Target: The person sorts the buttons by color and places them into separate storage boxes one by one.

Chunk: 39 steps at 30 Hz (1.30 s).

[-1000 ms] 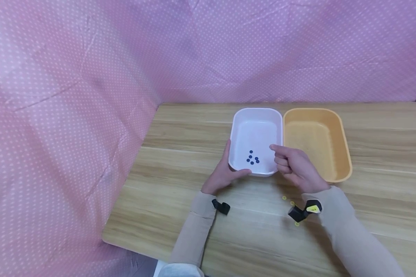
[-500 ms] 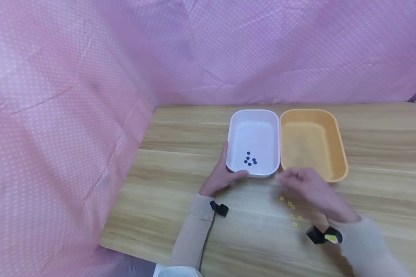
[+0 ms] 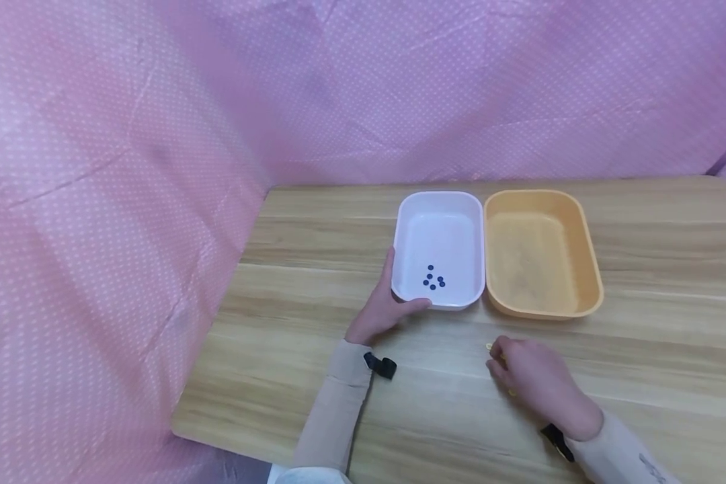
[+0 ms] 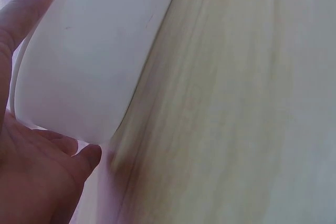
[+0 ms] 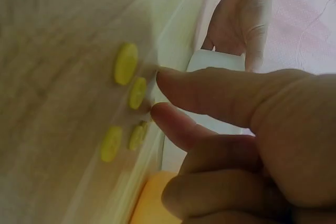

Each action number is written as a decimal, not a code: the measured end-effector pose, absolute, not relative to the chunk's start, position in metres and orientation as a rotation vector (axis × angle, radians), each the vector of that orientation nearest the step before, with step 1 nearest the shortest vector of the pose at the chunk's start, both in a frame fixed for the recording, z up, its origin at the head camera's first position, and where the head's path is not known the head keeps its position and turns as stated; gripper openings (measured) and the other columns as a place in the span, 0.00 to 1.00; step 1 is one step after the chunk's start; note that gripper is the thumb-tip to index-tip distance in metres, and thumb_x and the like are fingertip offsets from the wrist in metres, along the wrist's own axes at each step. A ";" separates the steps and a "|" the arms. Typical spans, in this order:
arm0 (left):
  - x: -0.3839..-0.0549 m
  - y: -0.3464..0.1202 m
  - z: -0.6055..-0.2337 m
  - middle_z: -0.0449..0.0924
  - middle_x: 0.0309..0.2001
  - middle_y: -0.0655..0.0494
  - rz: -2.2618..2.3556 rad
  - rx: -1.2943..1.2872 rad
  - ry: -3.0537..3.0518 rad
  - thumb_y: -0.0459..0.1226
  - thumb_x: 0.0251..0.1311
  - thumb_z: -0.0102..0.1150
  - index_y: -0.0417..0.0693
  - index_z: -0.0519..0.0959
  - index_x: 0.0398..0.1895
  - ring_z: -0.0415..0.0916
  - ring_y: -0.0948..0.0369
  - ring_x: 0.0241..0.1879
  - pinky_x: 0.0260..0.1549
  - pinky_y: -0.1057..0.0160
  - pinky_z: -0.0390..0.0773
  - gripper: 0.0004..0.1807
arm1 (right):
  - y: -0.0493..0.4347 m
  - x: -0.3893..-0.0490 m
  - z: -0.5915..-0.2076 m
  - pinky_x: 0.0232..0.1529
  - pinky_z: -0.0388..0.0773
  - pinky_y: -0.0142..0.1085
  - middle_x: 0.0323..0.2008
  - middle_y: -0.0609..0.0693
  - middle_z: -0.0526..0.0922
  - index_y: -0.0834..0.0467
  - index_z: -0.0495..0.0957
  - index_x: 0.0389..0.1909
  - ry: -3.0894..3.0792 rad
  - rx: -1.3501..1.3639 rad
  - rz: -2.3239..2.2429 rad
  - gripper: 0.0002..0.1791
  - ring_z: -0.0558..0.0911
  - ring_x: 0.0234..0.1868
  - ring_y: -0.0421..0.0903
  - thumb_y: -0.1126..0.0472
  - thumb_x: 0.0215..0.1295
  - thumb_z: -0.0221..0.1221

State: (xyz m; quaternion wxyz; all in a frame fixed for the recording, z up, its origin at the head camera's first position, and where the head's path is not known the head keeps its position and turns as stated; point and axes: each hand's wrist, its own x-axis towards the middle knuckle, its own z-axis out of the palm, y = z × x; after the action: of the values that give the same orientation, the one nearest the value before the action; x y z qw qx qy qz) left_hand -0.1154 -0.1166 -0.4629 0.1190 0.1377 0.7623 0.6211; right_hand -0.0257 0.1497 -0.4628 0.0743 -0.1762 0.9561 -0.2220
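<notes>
My left hand (image 3: 380, 310) holds the near-left corner of a white plastic bin (image 3: 482, 249), thumb along its front rim and fingers against its left side. Several small dark blue buttons (image 3: 432, 287) lie inside, near the front. My right hand (image 3: 538, 376) is low over the table in front of the bins, above several small yellow buttons (image 3: 489, 346) that it partly hides. In the right wrist view, the thumb and index finger are extended with a gap between their tips, close to a yellow button (image 5: 137, 93); the other fingers are curled.
A yellow-orange bin (image 3: 593, 269) stands right beside the white one, with no buttons visible in it. Both sit on a wood-grain table (image 3: 314, 235), whose left edge slopes down at the left. A pink dotted cloth (image 3: 363, 94) hangs behind and along the left.
My right hand has moved from over the white bin's right side, back past the front of the bins, down to the yellow buttons. The left hand keeps its hold on the bin.
</notes>
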 end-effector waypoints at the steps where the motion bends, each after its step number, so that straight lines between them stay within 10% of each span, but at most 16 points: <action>1: -0.115 -0.117 -0.463 0.49 0.75 0.46 1.815 0.400 2.233 0.37 0.51 0.74 0.55 0.29 0.77 0.61 0.46 0.66 0.67 0.46 0.56 0.66 | 0.149 -0.026 -0.463 0.21 0.72 0.42 0.22 0.44 0.79 0.56 0.81 0.30 2.869 -0.529 -0.668 0.05 0.75 0.22 0.42 0.59 0.55 0.67; 39: -0.116 -0.116 -0.463 0.48 0.75 0.46 1.858 0.417 2.196 0.34 0.52 0.72 0.56 0.29 0.78 0.61 0.46 0.66 0.66 0.46 0.57 0.65 | 0.159 -0.025 -0.461 0.15 0.66 0.41 0.18 0.45 0.74 0.55 0.78 0.21 2.968 -0.494 -0.543 0.05 0.73 0.18 0.43 0.65 0.52 0.61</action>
State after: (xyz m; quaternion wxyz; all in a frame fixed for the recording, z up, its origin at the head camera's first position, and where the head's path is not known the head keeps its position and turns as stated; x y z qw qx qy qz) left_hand -0.1157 -0.1157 -0.4630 0.1170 0.1423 0.7503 0.6349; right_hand -0.0245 0.1594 -0.4612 0.0420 -0.1615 0.9699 -0.1774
